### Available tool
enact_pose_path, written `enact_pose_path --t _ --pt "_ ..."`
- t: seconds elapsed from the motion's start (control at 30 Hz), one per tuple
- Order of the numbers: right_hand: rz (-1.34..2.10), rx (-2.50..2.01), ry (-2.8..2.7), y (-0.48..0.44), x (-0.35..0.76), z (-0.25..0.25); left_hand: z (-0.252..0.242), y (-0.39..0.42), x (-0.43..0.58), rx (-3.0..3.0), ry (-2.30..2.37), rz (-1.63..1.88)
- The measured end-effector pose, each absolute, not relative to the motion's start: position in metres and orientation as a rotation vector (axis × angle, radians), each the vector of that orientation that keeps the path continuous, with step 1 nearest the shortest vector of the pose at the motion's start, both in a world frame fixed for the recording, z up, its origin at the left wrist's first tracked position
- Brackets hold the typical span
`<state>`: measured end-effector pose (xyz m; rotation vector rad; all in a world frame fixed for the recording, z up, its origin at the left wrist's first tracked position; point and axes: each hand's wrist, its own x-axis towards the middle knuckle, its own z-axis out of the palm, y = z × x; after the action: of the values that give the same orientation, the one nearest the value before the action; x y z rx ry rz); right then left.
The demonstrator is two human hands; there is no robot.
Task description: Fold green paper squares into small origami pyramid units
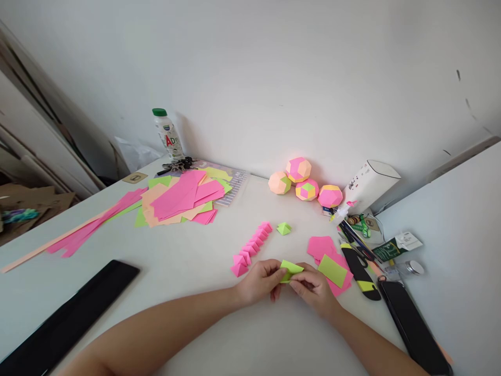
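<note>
Between both hands is a small piece of green paper [291, 268], partly folded. My left hand [260, 282] pinches its left side with thumb and fingers, and my right hand [313, 290] grips its right side. Just beyond the left hand runs a slanting row of pink folded paper pieces [254, 245]. One green folded piece [284, 228] sits apart from that row, to its right. Beside the right hand, a flat green sheet [332, 270] lies on pink paper sheets [321, 245].
Several paper balls [298, 169] rest by the wall. Loose coloured paper [183, 198] and long strips [97, 222] cover the left back, near a bottle [168, 133]. A black slab [74, 318] lies front left. Right are a utility knife [360, 271], a phone [410, 324] and a white box [370, 185].
</note>
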<state>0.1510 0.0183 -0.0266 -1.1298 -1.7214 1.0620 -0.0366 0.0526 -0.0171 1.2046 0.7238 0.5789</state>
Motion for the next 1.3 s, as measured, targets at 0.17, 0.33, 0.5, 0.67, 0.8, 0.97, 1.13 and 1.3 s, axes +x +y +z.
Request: enact_pose_path --t 0.17,0.33,0.5,0.67,0.8,0.97,1.13,1.3 --pt "1.131 -1.176 -1.595 0.0196 0.1476 -0.0207 -0.0121 0.0514 -0.0376 1.219 0.696 0.553" --pt "1.155 -1.187 -1.519 0.021 0.1459 -0.0173 -0.0099 0.0502 -0.0361 1.261 0.748 0.527" --pt "1.178 -1.196 -1.487 0.0199 0.147 -0.0194 -0.0083 0.0494 -0.0348 1.252 0.791 0.524" --pt "1.176 -1.197 -1.466 0.019 0.1475 -0.0244 -0.0116 0.0493 -0.035 1.243 0.785 0.533" --pt "1.174 -1.2 -1.448 0.0187 0.1462 -0.0243 -0.0145 0.0496 -0.0353 1.256 0.788 0.531" --pt "1.159 -1.209 -1.446 0.018 0.1447 -0.0215 -0.0138 0.0495 -0.0352 1.258 0.793 0.528" --pt "1.129 -1.187 -1.47 0.0181 0.1442 -0.0198 -0.0108 0.0498 -0.0349 1.268 0.807 0.513" --pt "1.123 -1.187 -1.476 0.0181 0.144 -0.0196 -0.0116 0.0501 -0.0347 1.244 0.808 0.5"
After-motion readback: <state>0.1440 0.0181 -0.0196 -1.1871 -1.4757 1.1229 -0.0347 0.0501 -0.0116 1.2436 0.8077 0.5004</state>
